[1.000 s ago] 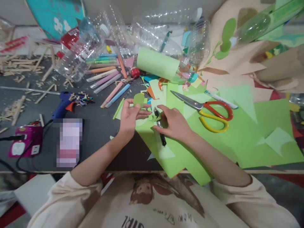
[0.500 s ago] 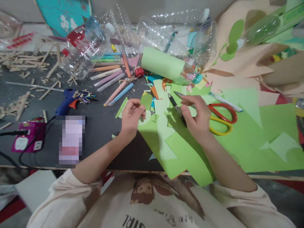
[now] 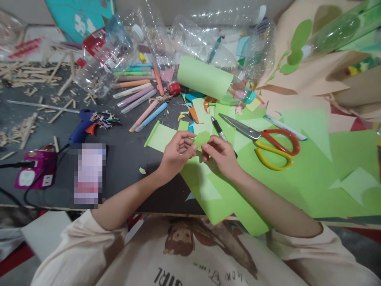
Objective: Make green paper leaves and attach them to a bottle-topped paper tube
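Observation:
A small rounded cutout of green paper (image 3: 202,138) is pinched between my two hands, above the loose sheets. My left hand (image 3: 180,149) grips its left edge with thumb and fingers. On the opposite edge, my right hand (image 3: 218,151) has its thumb and fingertips closed. Just beyond the right hand lies a black pen (image 3: 218,126), partly hidden by that hand. Scissors (image 3: 256,137) with one red and one yellow handle rest on the green paper sheets (image 3: 315,174) to the right.
Behind stand clear plastic bottles (image 3: 98,75) and a bottle wrapped in light green paper (image 3: 205,77). Several markers (image 3: 138,97) lie left of it. A blue glue gun (image 3: 79,129), a phone (image 3: 89,174) and wooden sticks (image 3: 32,75) occupy the left side.
My right hand has moved left, away from the scissors, and now grips the green cutout. My left hand has carried the cutout rightward to meet it.

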A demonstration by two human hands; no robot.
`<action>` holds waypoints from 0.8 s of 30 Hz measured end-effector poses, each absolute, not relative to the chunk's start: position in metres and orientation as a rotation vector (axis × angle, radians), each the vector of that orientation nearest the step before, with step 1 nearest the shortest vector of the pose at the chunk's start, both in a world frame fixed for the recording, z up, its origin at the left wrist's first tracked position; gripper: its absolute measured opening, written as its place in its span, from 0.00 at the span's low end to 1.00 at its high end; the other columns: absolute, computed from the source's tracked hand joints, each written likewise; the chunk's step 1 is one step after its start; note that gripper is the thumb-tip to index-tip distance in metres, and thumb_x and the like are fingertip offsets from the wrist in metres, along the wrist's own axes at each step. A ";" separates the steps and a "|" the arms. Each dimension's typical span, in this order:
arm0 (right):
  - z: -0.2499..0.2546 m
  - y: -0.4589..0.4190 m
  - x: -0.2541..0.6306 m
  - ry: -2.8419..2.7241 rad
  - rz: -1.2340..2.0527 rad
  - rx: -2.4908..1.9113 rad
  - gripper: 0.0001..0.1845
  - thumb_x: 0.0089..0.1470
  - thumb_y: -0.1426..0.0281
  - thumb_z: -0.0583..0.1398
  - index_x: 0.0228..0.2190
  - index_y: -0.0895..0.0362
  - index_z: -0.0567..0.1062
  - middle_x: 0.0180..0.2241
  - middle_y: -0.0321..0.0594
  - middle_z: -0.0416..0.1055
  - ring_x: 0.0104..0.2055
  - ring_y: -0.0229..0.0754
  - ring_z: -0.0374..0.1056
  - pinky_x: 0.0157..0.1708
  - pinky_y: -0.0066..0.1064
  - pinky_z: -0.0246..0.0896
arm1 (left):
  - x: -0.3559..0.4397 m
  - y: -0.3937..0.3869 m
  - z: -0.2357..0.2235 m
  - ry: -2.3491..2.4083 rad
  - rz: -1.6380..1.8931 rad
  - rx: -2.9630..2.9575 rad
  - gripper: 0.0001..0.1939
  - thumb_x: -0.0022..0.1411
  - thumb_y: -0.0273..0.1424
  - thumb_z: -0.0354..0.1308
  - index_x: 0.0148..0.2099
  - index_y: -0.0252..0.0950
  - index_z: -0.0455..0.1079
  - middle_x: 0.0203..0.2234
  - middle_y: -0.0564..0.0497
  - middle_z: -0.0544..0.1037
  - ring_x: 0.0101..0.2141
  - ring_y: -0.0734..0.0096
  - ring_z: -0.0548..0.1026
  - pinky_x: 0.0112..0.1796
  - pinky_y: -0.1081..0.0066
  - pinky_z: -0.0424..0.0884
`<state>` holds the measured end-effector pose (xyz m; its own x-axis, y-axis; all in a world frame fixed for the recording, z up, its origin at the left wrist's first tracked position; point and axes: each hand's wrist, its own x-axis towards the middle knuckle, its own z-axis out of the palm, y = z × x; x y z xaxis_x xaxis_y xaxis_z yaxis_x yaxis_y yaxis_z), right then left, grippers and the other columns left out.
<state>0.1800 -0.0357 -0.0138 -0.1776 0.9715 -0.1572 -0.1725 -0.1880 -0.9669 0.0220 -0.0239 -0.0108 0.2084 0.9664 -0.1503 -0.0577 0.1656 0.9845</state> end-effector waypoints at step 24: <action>-0.016 -0.033 0.185 -1.044 1.538 -1.137 0.23 0.44 0.53 0.69 0.31 0.53 0.68 0.22 0.25 0.66 0.16 0.29 0.63 0.18 0.25 0.65 | 0.015 -0.018 -0.008 1.202 1.130 1.155 0.22 0.56 0.50 0.64 0.37 0.35 0.76 0.34 0.46 0.84 0.38 0.62 0.83 0.44 0.65 0.80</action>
<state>0.1852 -0.0334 -0.0163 -0.1432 0.9721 -0.1857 -0.1866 -0.2108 -0.9596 0.0152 -0.0184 -0.0081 0.0410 0.9960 -0.0794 -0.0184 0.0802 0.9966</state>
